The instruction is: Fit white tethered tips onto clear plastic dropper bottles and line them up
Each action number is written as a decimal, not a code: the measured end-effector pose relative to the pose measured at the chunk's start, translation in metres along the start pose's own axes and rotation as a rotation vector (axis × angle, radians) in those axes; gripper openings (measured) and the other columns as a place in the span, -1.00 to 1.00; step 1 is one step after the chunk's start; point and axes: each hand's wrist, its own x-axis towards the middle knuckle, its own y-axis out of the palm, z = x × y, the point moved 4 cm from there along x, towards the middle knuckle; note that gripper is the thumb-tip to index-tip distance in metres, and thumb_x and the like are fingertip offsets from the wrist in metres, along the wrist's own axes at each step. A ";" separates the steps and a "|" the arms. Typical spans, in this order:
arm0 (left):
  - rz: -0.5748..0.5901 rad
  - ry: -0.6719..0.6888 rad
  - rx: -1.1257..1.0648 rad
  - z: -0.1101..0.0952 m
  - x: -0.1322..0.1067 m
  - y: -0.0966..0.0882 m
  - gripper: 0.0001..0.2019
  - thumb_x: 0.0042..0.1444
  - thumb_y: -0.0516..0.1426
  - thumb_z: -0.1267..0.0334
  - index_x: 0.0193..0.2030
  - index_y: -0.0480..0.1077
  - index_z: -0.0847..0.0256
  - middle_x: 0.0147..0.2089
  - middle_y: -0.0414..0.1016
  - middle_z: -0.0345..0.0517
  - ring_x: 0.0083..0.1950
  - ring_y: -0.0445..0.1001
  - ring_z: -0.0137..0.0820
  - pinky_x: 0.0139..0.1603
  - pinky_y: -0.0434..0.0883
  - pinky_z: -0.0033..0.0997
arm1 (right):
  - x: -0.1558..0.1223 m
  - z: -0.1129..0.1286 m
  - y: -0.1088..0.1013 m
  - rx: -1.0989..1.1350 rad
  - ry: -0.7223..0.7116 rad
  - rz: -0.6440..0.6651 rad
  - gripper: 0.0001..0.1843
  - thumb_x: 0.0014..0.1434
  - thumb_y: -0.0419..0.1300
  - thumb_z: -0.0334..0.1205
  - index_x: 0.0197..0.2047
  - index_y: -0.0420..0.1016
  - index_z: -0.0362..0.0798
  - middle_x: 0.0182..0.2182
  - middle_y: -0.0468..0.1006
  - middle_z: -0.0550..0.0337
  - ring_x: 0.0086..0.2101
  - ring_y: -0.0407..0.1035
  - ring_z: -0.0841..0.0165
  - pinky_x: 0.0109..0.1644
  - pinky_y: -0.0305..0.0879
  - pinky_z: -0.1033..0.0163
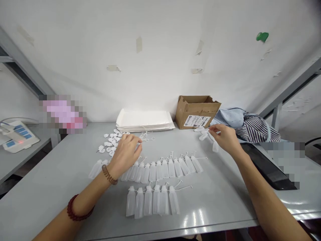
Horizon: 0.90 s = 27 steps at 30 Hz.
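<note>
My right hand (224, 138) reaches to the far right of the table, thumb and forefinger closed at the end of a small translucent plastic squeeze bottle (204, 136). Beside it lie a couple of similar bottles, one of them under the fingers. My left hand (127, 150) hovers over the table with fingers bent and thumb apart, nothing visible in it. Left of that hand is a loose pile of small white caps (108, 144). Below it runs a curved row of bottles (152, 172) with thin bent spouts, partly hidden by my left wrist. Nearer me is a shorter row (148, 201).
A stack of white sheets or envelopes (145, 119) lies against the wall, with thin white loops (147, 135) before it. A cardboard box (197, 112), bunched cloth (255, 129) and a black flat object (271, 167) take up the right side. Metal posts flank the grey table (62, 180).
</note>
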 end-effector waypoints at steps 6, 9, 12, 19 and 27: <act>0.030 0.073 0.030 0.015 0.014 0.010 -0.73 0.20 -0.05 0.33 -0.12 0.44 0.28 -0.18 0.43 0.07 -0.06 0.26 -0.11 -0.05 0.32 -0.06 | 0.005 -0.016 0.017 -0.171 -0.059 0.061 -0.73 0.14 0.04 -0.37 -0.16 0.52 -0.17 -0.18 0.54 -0.11 -0.17 0.43 0.09 -0.08 0.29 0.06; 0.065 0.133 0.041 0.008 0.024 0.016 -0.75 0.19 -0.03 0.34 -0.14 0.46 0.25 -0.17 0.43 0.04 -0.05 0.26 -0.13 -0.06 0.33 -0.11 | 0.006 -0.019 0.022 -0.227 -0.082 0.095 -0.71 0.16 0.03 -0.39 -0.12 0.51 -0.18 -0.14 0.53 -0.12 -0.12 0.41 0.08 -0.06 0.28 0.08; 0.093 0.180 0.060 0.001 0.036 0.022 -0.76 0.19 -0.01 0.34 -0.14 0.47 0.27 -0.16 0.42 0.06 -0.05 0.25 -0.12 -0.06 0.32 -0.11 | 0.007 -0.019 0.028 -0.273 -0.105 0.126 -0.69 0.16 0.03 -0.41 -0.06 0.49 -0.17 -0.10 0.51 -0.11 -0.08 0.38 0.10 -0.03 0.26 0.10; 0.168 0.254 0.081 -0.010 0.052 0.038 -0.76 0.19 -0.03 0.39 -0.31 0.47 0.24 -0.26 0.47 0.04 -0.11 0.32 -0.16 -0.08 0.31 -0.14 | 0.006 -0.013 0.039 -0.368 -0.148 0.206 -0.60 0.09 0.00 -0.54 -0.09 0.52 -0.11 -0.04 0.47 -0.09 -0.02 0.33 0.08 -0.06 0.26 0.10; 0.154 0.204 0.028 -0.010 0.054 0.040 -0.77 0.18 -0.04 0.40 -0.46 0.35 0.24 -0.35 0.42 0.06 -0.16 0.35 -0.14 -0.12 0.32 -0.12 | 0.000 0.002 0.040 -0.316 -0.221 0.226 -0.63 0.01 0.05 -0.52 -0.18 0.55 -0.09 -0.15 0.50 -0.07 -0.08 0.33 0.05 -0.09 0.24 0.04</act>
